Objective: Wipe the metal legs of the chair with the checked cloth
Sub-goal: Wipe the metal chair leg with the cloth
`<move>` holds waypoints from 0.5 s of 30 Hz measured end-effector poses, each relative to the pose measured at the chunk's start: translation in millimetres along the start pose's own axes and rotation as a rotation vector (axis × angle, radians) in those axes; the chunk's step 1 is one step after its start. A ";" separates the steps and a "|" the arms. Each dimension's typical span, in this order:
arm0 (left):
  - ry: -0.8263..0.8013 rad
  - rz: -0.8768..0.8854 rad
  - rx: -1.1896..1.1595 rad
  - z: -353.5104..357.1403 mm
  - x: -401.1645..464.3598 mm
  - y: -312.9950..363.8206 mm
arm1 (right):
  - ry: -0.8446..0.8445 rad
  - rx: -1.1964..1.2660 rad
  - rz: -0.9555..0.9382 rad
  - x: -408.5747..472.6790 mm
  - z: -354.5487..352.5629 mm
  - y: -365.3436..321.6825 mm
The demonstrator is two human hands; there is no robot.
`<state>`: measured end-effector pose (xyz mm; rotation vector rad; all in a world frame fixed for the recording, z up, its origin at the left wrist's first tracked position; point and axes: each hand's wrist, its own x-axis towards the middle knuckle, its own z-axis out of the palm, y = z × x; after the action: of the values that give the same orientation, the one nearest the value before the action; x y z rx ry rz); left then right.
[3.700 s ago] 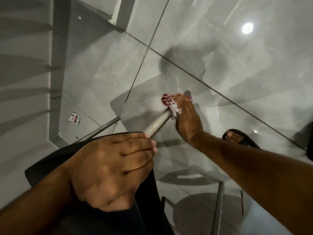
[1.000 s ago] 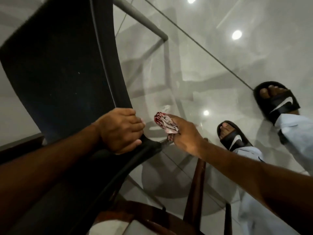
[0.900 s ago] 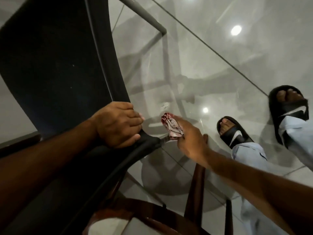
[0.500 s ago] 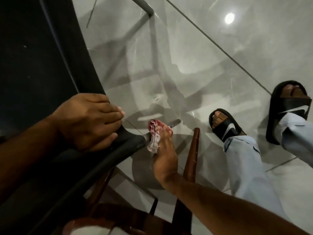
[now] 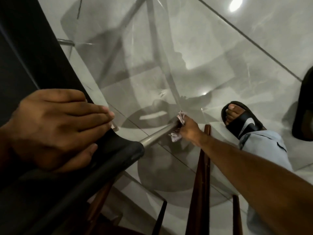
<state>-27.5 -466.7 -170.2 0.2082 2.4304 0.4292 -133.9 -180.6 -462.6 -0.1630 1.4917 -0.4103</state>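
from the head camera we see the left hand (image 5: 55, 128) clenched on the black chair (image 5: 33, 68) edge, while the right hand (image 5: 188, 128) grips the checked cloth (image 5: 177, 131) wrapped around the lower end of the metal leg (image 5: 157, 135), above the tiled floor (image 5: 203, 56)

The left hand (image 5: 55, 126) grips the black chair (image 5: 116, 150) while the right hand (image 5: 188, 128) presses the cloth (image 5: 177, 133) around the metal leg (image 5: 157, 135).

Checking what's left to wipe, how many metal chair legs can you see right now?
2: one metal leg runs from the black seat to the cloth in the right hand; a second stub at upper left. Others may be hidden.
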 end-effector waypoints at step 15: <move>-0.005 0.111 0.075 -61.1 43.2 26.9 | 0.124 -0.230 -0.581 -155.8 17.3 -55.0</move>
<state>-98.4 -446.0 -140.8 0.3771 2.4398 0.3856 -129.9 -177.2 -296.6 -0.7758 1.5984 -0.7207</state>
